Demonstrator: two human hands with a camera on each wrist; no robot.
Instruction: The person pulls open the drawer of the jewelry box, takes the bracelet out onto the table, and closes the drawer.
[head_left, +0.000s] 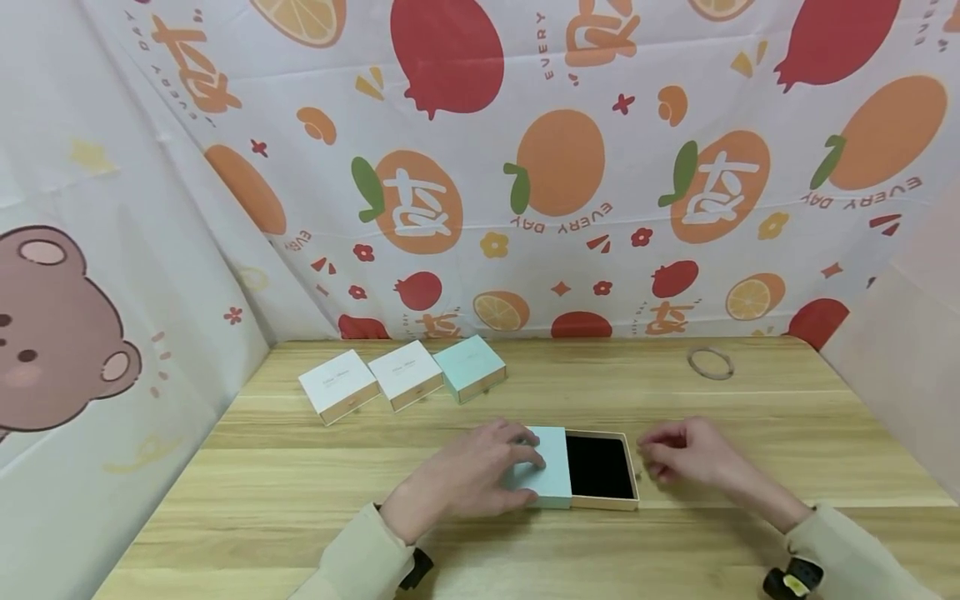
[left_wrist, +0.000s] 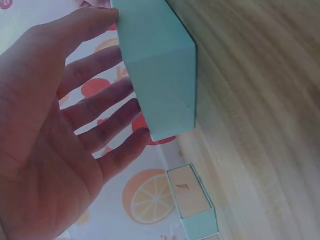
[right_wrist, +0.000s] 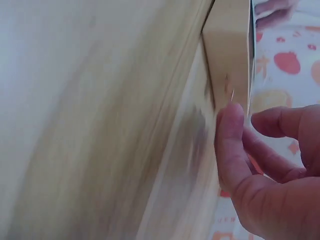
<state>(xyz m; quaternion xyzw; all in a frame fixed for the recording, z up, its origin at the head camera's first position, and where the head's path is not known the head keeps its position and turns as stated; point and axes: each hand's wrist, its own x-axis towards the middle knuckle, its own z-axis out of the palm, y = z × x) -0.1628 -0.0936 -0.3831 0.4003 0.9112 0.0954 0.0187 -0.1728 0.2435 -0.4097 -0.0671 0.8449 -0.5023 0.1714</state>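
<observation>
A mint-green drawer box (head_left: 553, 467) lies on the table with its tray (head_left: 600, 502) slid partway out to the right, showing a black lining (head_left: 600, 467). My left hand (head_left: 480, 471) rests on the mint sleeve. Its fingers are spread and gently bent, with the fingertips at the sleeve's top face (left_wrist: 150, 35). Just off the tray's right end is my right hand (head_left: 693, 454), fingers loosely curled with the thumb and fingertips apart. A small pull tab (right_wrist: 227, 82) shows on the tray's front in the right wrist view. Nothing is visibly held in the right hand.
At the back left stand two white drawer boxes (head_left: 339, 385) and another mint box (head_left: 470, 367), side by side at an angle. A thin ring-shaped bangle (head_left: 710, 364) lies at the back right. Behind the wooden table (head_left: 315, 483) hangs a fruit-printed cloth (head_left: 480, 250).
</observation>
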